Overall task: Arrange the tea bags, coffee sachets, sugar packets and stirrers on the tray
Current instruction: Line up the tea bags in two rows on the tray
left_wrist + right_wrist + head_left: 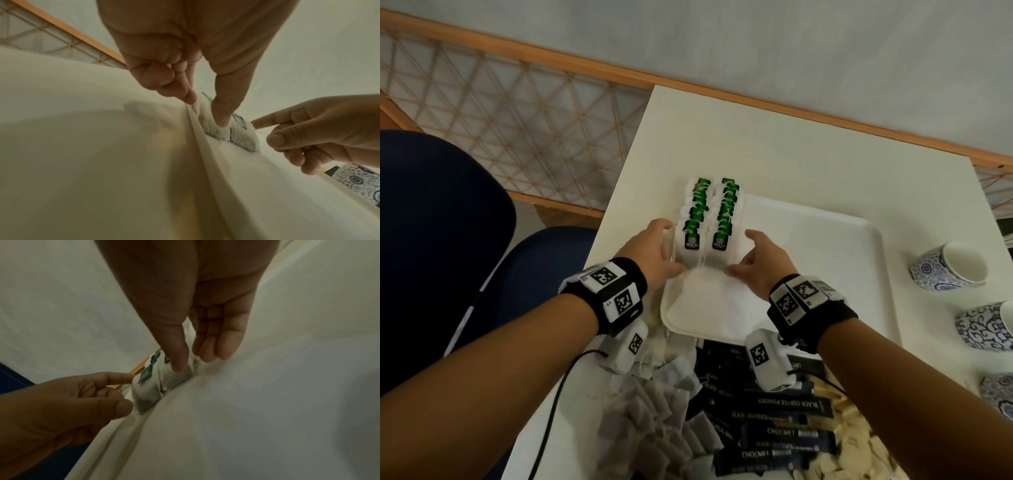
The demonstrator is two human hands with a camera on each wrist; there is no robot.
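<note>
Two rows of green-tagged tea bags [709,219] stand on the left part of the white tray [825,240]. My left hand [654,250] flanks the left row, its thumb [222,120] pressing the nearest bag [240,138] and its index finger at the tray's rim. My right hand [760,260] flanks the right row. Its thumb [179,365] presses the front bag [150,389], and its straight fingers lie against the row's far side. Neither hand lifts anything. Near me lie loose grey tea bags [654,421], dark coffee sachets [774,428] and beige packets [859,445].
Blue-patterned cups [948,267] [986,329] stand on the white table [791,144] right of the tray. A blue chair [431,240] is at the left, off the table's edge. The tray's right half holds nothing.
</note>
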